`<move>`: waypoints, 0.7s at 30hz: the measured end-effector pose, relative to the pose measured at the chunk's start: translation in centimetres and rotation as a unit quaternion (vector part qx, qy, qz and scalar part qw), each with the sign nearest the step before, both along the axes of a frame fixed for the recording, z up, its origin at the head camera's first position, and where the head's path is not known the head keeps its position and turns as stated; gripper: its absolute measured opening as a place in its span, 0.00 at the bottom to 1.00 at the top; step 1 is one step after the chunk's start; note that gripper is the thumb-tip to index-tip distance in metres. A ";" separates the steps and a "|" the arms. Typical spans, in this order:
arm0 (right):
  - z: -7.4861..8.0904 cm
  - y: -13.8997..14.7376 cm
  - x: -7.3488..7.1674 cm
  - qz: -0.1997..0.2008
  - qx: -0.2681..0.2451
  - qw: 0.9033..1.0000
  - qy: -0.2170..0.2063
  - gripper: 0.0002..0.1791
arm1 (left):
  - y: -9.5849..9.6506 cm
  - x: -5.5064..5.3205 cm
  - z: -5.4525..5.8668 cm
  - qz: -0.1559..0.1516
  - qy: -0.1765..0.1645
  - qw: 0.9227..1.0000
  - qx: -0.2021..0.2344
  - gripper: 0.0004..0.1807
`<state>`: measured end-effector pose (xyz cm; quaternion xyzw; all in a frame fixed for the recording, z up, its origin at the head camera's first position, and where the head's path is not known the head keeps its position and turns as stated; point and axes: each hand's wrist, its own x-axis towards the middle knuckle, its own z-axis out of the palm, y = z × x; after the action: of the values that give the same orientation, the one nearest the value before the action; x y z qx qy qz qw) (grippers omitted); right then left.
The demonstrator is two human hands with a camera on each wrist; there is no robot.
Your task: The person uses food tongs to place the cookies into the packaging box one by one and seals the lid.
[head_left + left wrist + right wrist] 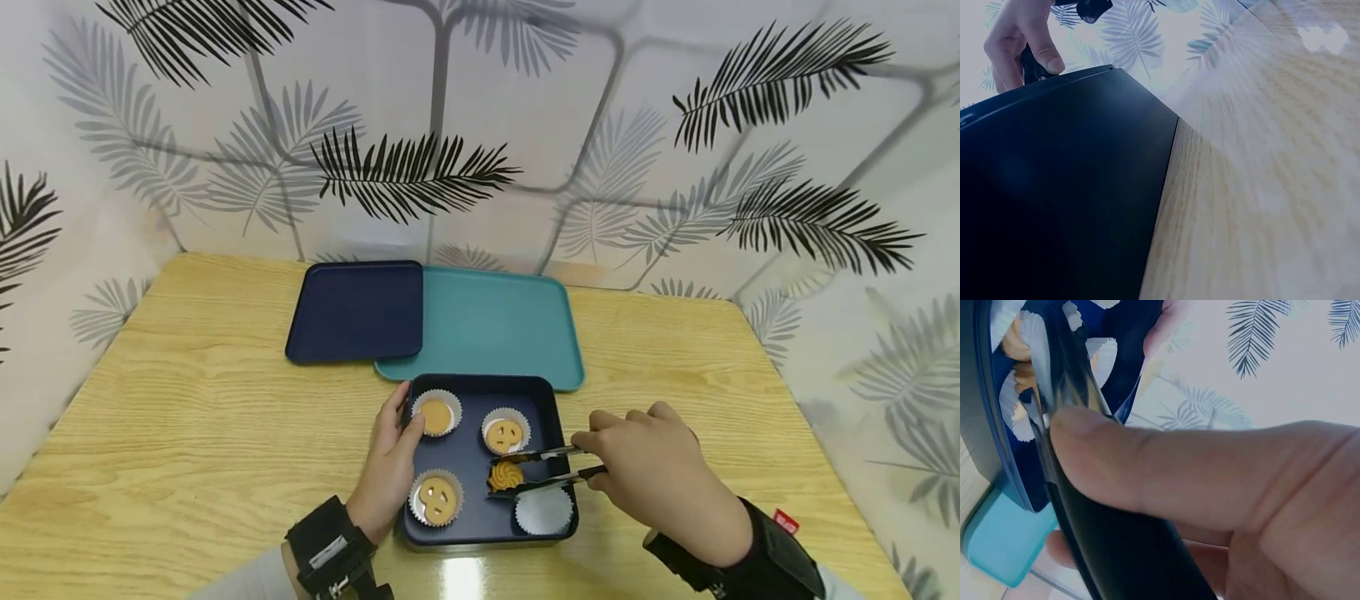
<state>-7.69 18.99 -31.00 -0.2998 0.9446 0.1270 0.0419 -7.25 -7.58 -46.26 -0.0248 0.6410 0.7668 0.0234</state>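
Observation:
My left hand (392, 462) holds the left wall of a dark blue box (472, 529), thumb over the rim. In my right hand (652, 458) is a pair of black-handled tongs (551, 482), entering over the box's right wall. Between the tong tips sits a swirled cookie (506, 476). A bare paper cup (543, 511) lies in the near right corner, just below the tips. Other paper cups hold a plain round cookie (435, 417) and two cookies with cut-outs, one beside the tongs (503, 436), one near left (437, 501). In the right wrist view my thumb (1116, 462) presses the tongs.
Behind the box, a teal tray (495, 321) lies on the wooden table (187, 417). A smaller navy tray (356, 312) overlaps its left side. A leaf-patterned curtain (525, 125) stands along the back and sides of the table.

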 end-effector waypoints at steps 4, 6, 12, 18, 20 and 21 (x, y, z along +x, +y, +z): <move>0.0 0.1 0.1 0.015 -0.009 1.000 0.023 0.22 | 0.0 0.0 0.0 0.000 0.001 1.000 0.001 0.31; 0.1 0.4 0.1 0.020 -0.019 0.999 0.022 0.22 | 0.0 0.0 0.0 -0.001 0.002 1.000 0.001 0.31; 1.2 2.8 0.5 0.009 -0.060 0.998 0.012 0.25 | 0.0 0.0 -0.1 -0.003 0.004 1.000 0.004 0.31; 2.1 5.3 1.4 -0.012 -0.053 0.999 -0.008 0.27 | 0.0 0.0 -0.2 0.000 0.005 1.000 -0.002 0.31; 2.0 5.9 1.6 -0.013 -0.047 0.999 -0.018 0.27 | 0.0 0.0 -0.2 0.001 0.006 1.000 -0.002 0.31; 2.0 6.0 1.7 -0.011 -0.045 0.999 -0.021 0.27 | 0.0 0.1 -0.2 0.001 0.006 1.000 -0.001 0.31</move>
<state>-6.03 25.03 -29.04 -0.2935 0.9515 0.0771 0.0498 -7.20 -7.57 -46.43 -0.0211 0.6421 0.7661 0.0189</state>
